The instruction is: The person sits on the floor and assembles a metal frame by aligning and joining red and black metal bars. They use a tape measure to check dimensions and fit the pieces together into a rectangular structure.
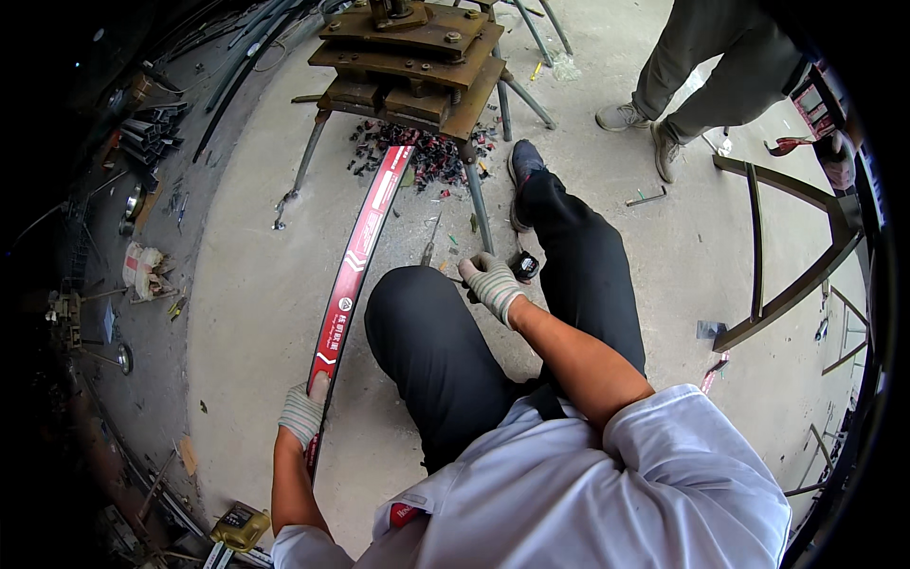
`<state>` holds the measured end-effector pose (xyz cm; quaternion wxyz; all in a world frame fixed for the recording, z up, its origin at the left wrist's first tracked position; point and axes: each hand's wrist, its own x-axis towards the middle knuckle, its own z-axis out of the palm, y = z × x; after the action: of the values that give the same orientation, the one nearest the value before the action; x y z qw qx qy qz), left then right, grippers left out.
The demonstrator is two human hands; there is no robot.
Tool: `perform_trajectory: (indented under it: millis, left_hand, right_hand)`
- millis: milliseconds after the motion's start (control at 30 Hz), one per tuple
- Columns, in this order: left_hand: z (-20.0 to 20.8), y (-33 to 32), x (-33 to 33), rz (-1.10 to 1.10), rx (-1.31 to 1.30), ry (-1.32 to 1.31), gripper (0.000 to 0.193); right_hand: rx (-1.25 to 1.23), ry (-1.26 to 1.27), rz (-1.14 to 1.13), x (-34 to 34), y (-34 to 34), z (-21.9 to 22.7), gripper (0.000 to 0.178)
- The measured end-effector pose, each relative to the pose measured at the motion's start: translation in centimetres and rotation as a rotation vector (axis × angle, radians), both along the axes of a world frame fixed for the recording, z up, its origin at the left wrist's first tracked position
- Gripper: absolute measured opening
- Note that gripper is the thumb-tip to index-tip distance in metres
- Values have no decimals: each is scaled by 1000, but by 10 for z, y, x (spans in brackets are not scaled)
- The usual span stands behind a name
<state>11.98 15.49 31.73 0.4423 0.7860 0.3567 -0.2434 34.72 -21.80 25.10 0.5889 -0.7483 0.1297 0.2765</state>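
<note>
My left hand (305, 413), in a striped knit glove, is closed round the near end of a long dark strip covered with red printed film (355, 256). Its far end reaches the underside of a rusty stacked-plate punching press (417, 57) on metal legs. Over my knees, my right hand (495, 284), gloved alike, has its fingers curled round a small dark thing that I cannot make out. Just beyond that hand shows a black tape measure (524, 266). A thin pointed tool like a screwdriver (430, 245) lies near my left knee.
Black and red scraps (427, 156) litter the concrete beneath the press. Another person's legs (701, 66) stand at the far right, near a dark metal frame (806, 275). Cut profiles (149, 136) and a crumpled bag (144, 272) lie left. A yellow container (240, 526) sits near my left elbow.
</note>
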Motion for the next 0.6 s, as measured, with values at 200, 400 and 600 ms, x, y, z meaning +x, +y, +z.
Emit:
perform_trajectory:
  millis: [200, 400, 600]
  left_hand:
    - [84, -47, -37, 151, -101, 39, 59]
    - [74, -62, -54, 100, -47, -90, 66]
    - [117, -105, -35, 111, -262, -155, 65]
  right_hand:
    - [43, -414, -144, 7, 30, 27, 24]
    - [-106, -1511, 371, 2, 81, 194, 44]
    - [-93, -1671, 1336, -44, 100, 225, 55]
